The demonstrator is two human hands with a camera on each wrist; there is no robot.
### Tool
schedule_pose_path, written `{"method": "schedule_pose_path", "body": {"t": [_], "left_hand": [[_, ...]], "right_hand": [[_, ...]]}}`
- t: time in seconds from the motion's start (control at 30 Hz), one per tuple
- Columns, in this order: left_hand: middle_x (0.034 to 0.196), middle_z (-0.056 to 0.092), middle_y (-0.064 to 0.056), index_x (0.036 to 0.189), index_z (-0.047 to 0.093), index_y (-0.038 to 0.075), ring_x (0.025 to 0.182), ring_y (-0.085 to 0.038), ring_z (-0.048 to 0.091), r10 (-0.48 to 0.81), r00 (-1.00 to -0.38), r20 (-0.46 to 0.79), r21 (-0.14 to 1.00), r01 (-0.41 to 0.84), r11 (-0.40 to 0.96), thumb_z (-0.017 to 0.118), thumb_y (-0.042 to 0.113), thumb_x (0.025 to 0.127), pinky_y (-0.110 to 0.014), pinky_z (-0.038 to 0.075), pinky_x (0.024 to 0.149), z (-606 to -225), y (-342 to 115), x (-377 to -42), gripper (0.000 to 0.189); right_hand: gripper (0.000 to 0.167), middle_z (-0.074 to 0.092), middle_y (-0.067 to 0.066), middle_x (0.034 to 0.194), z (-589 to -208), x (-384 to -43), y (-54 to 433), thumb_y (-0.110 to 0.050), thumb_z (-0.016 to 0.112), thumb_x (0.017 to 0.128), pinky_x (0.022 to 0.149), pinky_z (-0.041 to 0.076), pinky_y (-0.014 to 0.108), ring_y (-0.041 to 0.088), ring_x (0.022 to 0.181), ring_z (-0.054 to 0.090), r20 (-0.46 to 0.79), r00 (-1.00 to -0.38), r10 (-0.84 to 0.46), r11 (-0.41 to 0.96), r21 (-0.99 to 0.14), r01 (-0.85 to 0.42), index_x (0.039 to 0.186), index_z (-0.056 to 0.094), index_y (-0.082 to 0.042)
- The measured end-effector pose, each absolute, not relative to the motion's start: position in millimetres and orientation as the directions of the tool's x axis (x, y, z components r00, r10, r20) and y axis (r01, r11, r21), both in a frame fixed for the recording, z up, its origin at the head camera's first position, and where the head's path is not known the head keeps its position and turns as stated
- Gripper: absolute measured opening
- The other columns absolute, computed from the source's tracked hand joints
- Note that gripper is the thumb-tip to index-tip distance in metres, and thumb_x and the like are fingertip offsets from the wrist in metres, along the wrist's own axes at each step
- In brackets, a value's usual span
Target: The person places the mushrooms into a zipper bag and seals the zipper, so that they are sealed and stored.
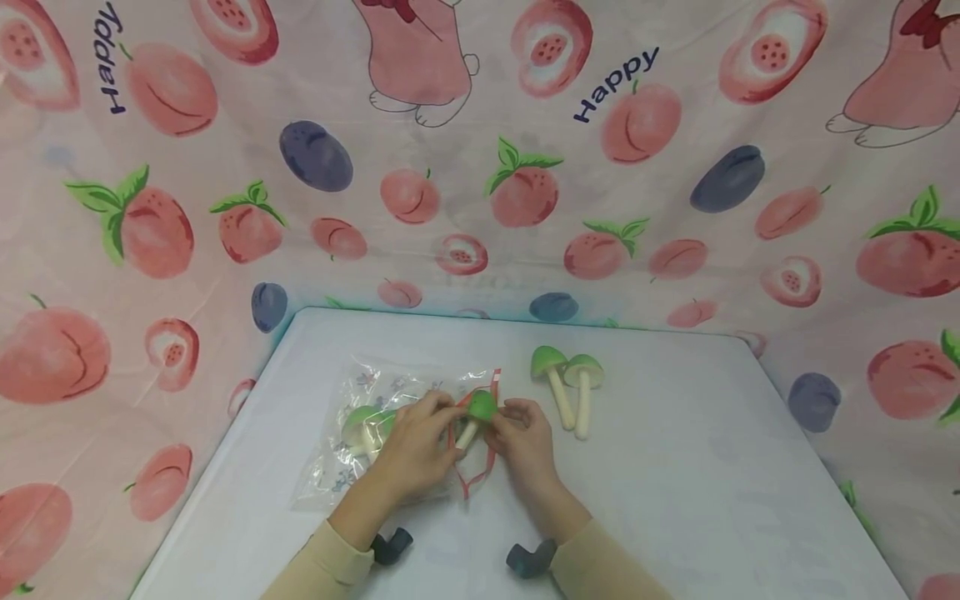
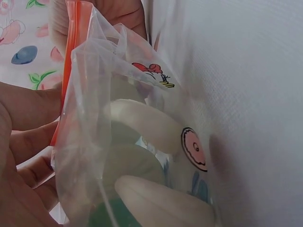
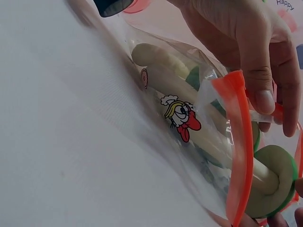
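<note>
A clear zip bag [image 1: 322,479] with a red zip edge and printed cartoon figures lies on the table with its mouth parted. Inside it, green-capped mushrooms [image 1: 362,423] with pale stems show through the plastic. My left hand [image 1: 420,442] grips the bag's mouth at the red zip strip [image 3: 241,156]. One mushroom [image 1: 482,406] lies in the opening, its stem toward the inside and its cap outside. My right hand [image 1: 525,437] pinches that mushroom by the cap; only its fingertips [image 3: 299,187] show at the right wrist view's edge.
Two more green-capped mushrooms [image 1: 577,392] lie side by side to the right of my right hand. The white table [image 1: 697,467] meets a fruit-printed cloth [image 1: 450,217] at its back and sides. Dark wrist mounts [image 1: 531,558] sit at both cuffs.
</note>
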State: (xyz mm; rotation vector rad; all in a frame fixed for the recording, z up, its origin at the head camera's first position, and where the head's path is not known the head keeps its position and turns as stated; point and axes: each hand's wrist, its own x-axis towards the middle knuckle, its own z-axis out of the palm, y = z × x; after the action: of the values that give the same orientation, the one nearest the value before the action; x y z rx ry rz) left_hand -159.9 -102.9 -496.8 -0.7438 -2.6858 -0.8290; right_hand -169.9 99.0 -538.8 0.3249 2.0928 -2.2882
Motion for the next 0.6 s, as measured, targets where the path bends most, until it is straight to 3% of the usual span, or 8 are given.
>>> {"method": "schedule_pose_path", "body": {"t": [0.27, 0.6], "left_hand": [[0.128, 0.064, 0.000, 0.131, 0.075, 0.013, 0.115, -0.022, 0.065, 0.408, -0.837, 0.364, 0.452, 0.542, 0.708, 0.097, 0.018, 0.077, -0.048, 0.047, 0.103, -497.0, -102.4, -160.0, 0.058], [0.129, 0.064, 0.000, 0.130, 0.075, 0.015, 0.119, -0.022, 0.064, 0.415, -0.837, 0.356, 0.447, 0.543, 0.711, 0.096, 0.019, 0.078, -0.049, 0.047, 0.103, -496.9, -102.3, -160.1, 0.056]], "right_hand": [[0.049, 0.062, 0.018, 0.124, -538.3, -170.3, 96.2, -0.004, 0.071, 0.098, 0.089, 0.066, 0.041, 0.027, 0.106, 0.072, -0.167, -0.976, 0.142, -0.102, -0.983, 0.153, 0.142, 0.051, 0.002], [0.050, 0.063, 0.024, 0.131, -541.7, -173.3, 97.1, -0.009, 0.069, 0.102, 0.091, 0.066, 0.043, 0.031, 0.114, 0.073, -0.157, -0.979, 0.127, -0.089, -0.985, 0.146, 0.145, 0.048, 0.003]]}}
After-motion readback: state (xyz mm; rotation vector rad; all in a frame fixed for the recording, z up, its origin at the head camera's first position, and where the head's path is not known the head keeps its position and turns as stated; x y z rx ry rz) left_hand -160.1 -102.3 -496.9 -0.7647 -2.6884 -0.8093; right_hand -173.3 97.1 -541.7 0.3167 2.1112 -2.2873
